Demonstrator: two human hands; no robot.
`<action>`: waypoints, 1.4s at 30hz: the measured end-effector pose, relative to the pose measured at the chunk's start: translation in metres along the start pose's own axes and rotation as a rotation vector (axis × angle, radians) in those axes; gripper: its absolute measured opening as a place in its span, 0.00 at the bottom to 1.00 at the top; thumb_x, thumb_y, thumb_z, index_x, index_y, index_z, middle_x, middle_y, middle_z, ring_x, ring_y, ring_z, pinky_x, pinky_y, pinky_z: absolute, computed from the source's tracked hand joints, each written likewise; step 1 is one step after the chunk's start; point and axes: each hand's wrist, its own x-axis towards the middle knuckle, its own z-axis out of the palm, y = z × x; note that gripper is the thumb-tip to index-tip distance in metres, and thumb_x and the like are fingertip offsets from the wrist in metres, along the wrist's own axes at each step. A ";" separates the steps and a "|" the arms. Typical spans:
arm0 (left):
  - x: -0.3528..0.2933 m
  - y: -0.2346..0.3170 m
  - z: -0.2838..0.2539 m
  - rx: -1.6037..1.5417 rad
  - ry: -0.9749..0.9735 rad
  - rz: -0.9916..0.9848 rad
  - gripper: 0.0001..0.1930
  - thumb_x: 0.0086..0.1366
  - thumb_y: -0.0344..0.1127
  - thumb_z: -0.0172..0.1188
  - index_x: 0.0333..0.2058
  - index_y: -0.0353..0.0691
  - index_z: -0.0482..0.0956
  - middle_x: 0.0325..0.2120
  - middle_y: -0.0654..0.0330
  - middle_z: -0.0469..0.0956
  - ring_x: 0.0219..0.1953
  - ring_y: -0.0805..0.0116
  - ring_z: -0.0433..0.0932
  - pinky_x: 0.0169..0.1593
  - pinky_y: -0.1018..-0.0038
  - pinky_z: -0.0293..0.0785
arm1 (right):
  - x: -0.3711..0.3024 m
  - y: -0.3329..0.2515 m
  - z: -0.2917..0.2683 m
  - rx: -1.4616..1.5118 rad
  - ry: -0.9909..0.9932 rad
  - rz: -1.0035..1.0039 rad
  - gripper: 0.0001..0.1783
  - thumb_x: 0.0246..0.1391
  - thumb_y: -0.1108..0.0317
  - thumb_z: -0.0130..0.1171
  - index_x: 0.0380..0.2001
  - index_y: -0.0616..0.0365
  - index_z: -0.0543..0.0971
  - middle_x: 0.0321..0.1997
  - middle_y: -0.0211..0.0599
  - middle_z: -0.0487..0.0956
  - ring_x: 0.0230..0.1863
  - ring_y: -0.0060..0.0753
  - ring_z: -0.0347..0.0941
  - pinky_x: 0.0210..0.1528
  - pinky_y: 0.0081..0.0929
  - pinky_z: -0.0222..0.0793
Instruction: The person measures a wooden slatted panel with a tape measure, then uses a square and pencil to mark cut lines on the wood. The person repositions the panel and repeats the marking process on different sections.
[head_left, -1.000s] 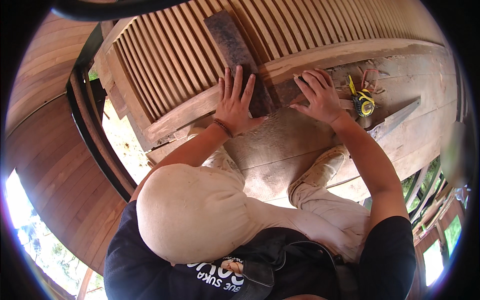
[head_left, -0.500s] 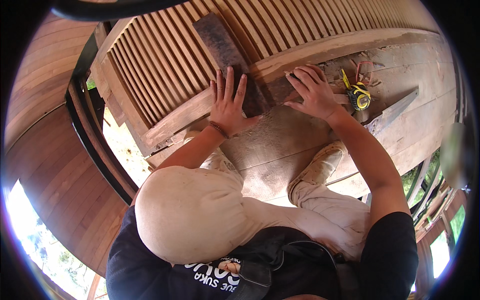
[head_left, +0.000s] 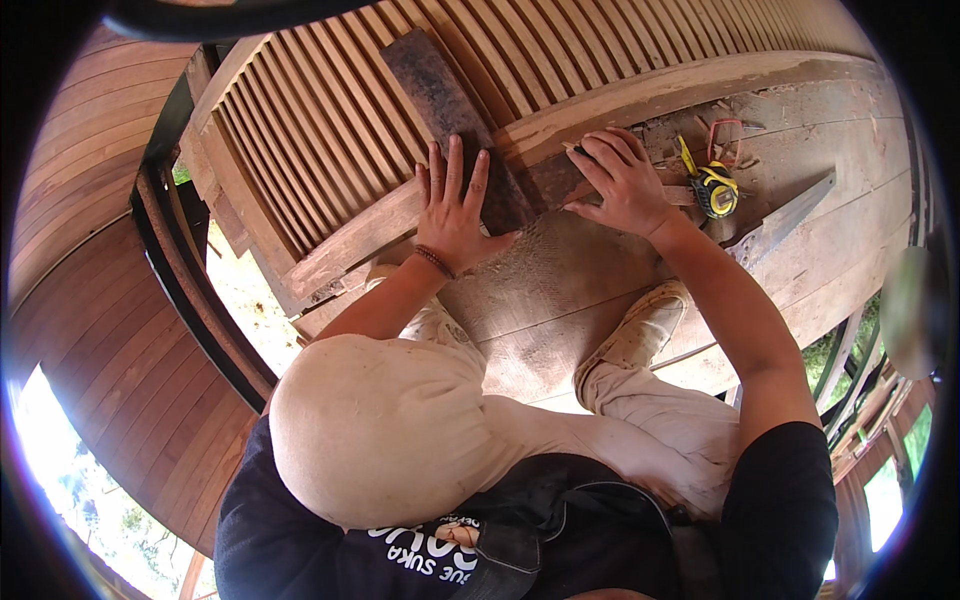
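My left hand [head_left: 455, 222] lies with its fingers spread on a dark, worn wooden board [head_left: 440, 90]. The board slants across a slatted wooden panel [head_left: 330, 140] and over its pale edge rail [head_left: 660, 100]. To the right, my right hand [head_left: 625, 190] is closed in a pinch over a second dark wood piece [head_left: 558, 183], which meets the board at an angle. A thin pencil-like stick [head_left: 572, 147] pokes out from its fingertips; most of it is hidden by the fingers.
Right of my right hand lie a yellow and black tape measure [head_left: 716, 190], a handsaw [head_left: 785, 222] and a red-framed tool [head_left: 722, 132] among wood scraps. My shoes rest on the plank floor [head_left: 530, 300]. Curved wood planking [head_left: 110, 330] rises at left, beside a gap showing bright ground.
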 end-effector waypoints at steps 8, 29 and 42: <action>0.000 0.001 -0.001 -0.005 0.011 -0.002 0.68 0.44 0.60 0.79 0.77 0.49 0.45 0.77 0.39 0.36 0.77 0.27 0.37 0.72 0.29 0.42 | 0.003 -0.002 -0.003 0.024 -0.030 0.023 0.41 0.38 0.49 0.78 0.56 0.56 0.79 0.58 0.40 0.74 0.65 0.45 0.67 0.71 0.50 0.61; 0.001 0.006 -0.004 0.026 -0.012 -0.041 0.66 0.42 0.60 0.79 0.76 0.44 0.51 0.77 0.39 0.39 0.77 0.27 0.40 0.73 0.30 0.39 | 0.096 -0.071 0.011 0.372 -0.102 0.533 0.11 0.63 0.68 0.57 0.45 0.61 0.75 0.32 0.57 0.83 0.36 0.62 0.82 0.39 0.54 0.78; 0.000 0.006 -0.005 0.025 -0.011 -0.035 0.66 0.44 0.59 0.79 0.76 0.44 0.50 0.77 0.39 0.39 0.76 0.27 0.41 0.72 0.31 0.41 | 0.092 -0.075 -0.015 0.268 -0.422 0.435 0.08 0.57 0.71 0.58 0.37 0.64 0.81 0.31 0.57 0.83 0.37 0.60 0.83 0.41 0.51 0.79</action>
